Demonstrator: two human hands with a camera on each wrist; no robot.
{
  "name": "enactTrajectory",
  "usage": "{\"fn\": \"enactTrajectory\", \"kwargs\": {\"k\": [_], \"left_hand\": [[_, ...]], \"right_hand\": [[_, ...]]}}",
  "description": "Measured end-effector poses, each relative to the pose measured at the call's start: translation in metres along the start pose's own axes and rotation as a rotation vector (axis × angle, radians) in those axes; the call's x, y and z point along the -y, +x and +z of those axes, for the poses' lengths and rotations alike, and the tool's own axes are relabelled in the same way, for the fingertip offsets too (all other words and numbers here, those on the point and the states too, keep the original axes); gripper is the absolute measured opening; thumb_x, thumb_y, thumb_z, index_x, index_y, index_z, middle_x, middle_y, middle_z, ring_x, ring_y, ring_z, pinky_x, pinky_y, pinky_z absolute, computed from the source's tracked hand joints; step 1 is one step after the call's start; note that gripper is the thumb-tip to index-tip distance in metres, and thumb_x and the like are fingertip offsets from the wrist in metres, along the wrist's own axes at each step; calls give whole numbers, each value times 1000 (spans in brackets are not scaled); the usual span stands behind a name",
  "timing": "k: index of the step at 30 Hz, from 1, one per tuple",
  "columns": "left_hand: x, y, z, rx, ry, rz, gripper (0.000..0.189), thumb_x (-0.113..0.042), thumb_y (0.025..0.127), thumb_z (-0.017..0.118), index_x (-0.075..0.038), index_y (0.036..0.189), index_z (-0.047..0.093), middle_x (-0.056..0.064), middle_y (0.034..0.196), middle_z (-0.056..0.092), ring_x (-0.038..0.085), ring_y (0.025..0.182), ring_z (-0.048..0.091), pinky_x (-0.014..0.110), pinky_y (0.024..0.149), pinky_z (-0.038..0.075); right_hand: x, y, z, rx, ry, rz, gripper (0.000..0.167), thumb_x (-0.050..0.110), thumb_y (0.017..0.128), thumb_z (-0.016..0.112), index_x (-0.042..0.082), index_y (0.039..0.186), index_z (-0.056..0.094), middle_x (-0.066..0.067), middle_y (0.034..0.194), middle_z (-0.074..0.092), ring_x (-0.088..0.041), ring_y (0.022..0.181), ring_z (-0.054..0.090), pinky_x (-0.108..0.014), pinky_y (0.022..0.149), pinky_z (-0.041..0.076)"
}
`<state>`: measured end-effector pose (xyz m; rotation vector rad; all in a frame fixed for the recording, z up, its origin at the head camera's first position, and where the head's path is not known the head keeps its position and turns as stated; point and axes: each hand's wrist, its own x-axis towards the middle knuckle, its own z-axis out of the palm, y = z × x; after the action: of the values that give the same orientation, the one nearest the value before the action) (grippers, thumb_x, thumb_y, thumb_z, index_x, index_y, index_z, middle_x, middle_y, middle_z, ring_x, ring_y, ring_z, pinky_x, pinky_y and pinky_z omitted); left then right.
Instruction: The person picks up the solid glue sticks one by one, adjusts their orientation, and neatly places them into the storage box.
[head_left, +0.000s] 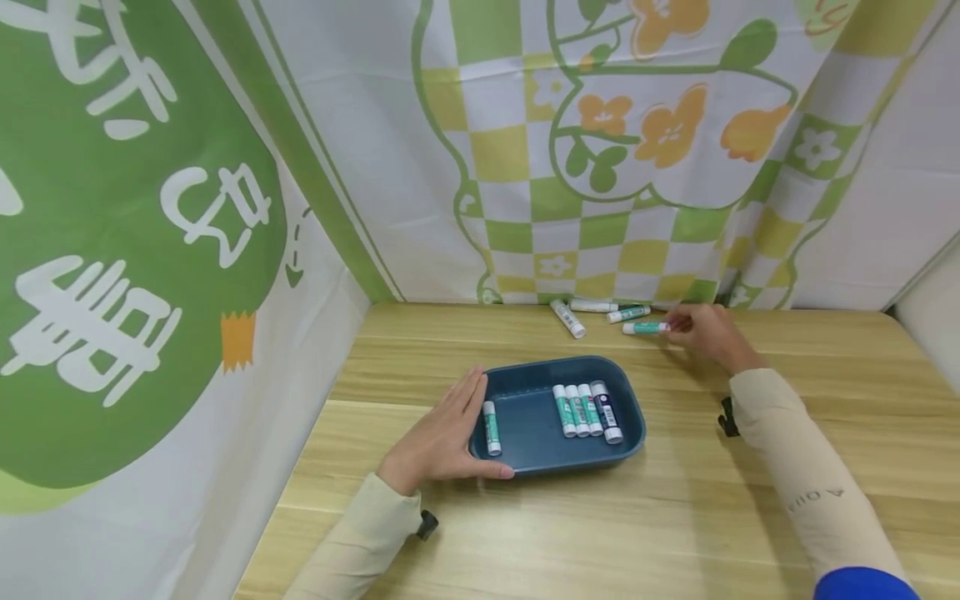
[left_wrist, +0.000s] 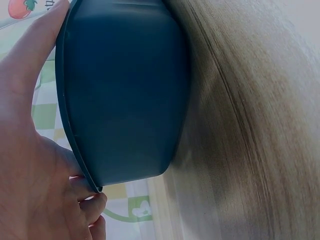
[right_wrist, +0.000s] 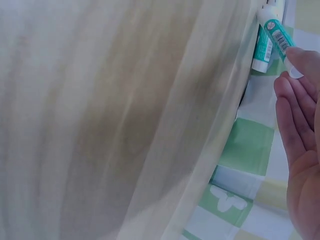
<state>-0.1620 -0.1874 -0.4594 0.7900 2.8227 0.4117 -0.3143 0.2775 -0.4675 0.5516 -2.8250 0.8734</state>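
Note:
A dark blue plastic tray [head_left: 525,429] stands on the table, its left end gripped by my left hand [head_left: 441,433]. The thumb lies along the near rim and the fingers reach round the far left corner; in the left wrist view some fingertips curl at the rim. At the table's back edge my right hand [head_left: 708,335] pinches one end of a green-and-white glue stick [head_left: 645,328] between thumb and fingers. In the right wrist view this glue stick [right_wrist: 276,36] slants over another green one [right_wrist: 262,50].
Inside the tray, one green glue stick [head_left: 491,428] lies at the left, and several more [head_left: 577,410] beside a dark-blue one [head_left: 607,412] at the right. Other glue sticks [head_left: 567,318] lie along the back edge, against a patterned curtain [head_left: 585,233]. A printed cloth [head_left: 322,333] hangs at the left.

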Motion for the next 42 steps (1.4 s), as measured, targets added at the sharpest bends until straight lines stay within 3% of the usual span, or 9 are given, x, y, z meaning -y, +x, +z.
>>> {"fn": "enactTrajectory", "kwargs": {"k": [11, 17, 20, 24, 29, 42], "left_hand": [[-2, -1, -1, -10, -13, -3, 139, -86, 79, 67, -4, 170, 0, 12, 179, -8, 26, 168, 2, 49, 136, 15], [-4, -1, -2, -5, -20, 1, 139, -86, 80, 67, -3, 169, 1, 14, 179, -6, 28, 168, 2, 49, 136, 15], [-4, -1, -1, -9, -22, 7, 138, -85, 80, 67, -3, 169, 1, 15, 179, -5, 28, 168, 2, 50, 136, 15], [-3, -1, -1, -17, -21, 8, 139, -86, 80, 67, -3, 169, 1, 15, 179, -5, 28, 168, 3, 50, 135, 15], [-1, -1, 0, -14, -23, 2, 139, -86, 79, 66, -3, 169, 0, 15, 179, -5, 28, 168, 2, 52, 135, 16], [-1, -1, -1, -10, -26, 7, 139, -87, 79, 66, -3, 169, -1, 14, 179, -7, 29, 168, 2, 52, 135, 16]], "right_hand": [[14, -9, 4, -108, -42, -44, 13, 6, 90, 82, -5, 94, 77, -18, 86, 79, -32, 78, 76, -42, 71, 65], [21, -17, 11, -214, -58, -83, 9, 2, 86, 83, -4, 89, 78, -16, 80, 79, -30, 72, 77, -28, 64, 62], [27, -22, 13, -242, -51, -63, 10, 3, 86, 84, -4, 89, 78, -16, 80, 79, -30, 72, 77, -31, 64, 64], [40, -28, 15, -256, -29, -10, 12, 6, 88, 84, -5, 91, 78, -19, 83, 79, -33, 73, 78, -42, 67, 65], [56, -33, 19, -258, -25, 21, 13, 6, 89, 83, -6, 92, 78, -21, 85, 79, -34, 75, 78, -45, 68, 65], [104, -47, 15, -352, -23, -57, 15, 6, 88, 84, -7, 92, 77, -22, 84, 79, -33, 72, 79, -43, 63, 65]]}}
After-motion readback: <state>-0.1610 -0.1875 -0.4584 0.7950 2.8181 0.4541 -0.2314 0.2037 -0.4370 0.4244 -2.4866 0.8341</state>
